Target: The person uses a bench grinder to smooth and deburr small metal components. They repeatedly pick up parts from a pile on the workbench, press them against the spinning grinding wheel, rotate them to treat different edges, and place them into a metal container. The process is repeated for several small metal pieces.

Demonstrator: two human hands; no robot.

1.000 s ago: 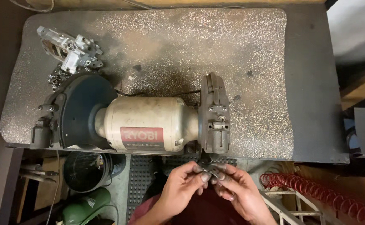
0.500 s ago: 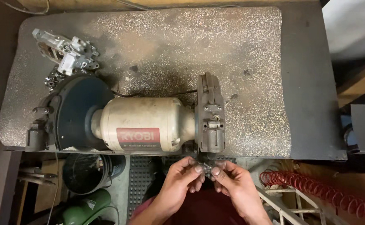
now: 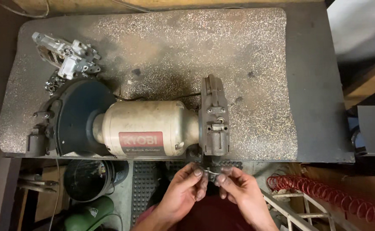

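On the speckled worktop (image 3: 247,55) the bench grinder (image 3: 144,128) sits as before. At six o'clock, my left hand (image 3: 183,190) and right hand (image 3: 238,192) still pinch a small metal part (image 3: 211,173), now nearer the worktop edge.

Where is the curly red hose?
In the head view, the coiled red hose lies low at the right, below the bench's front edge, just right of the right hand.
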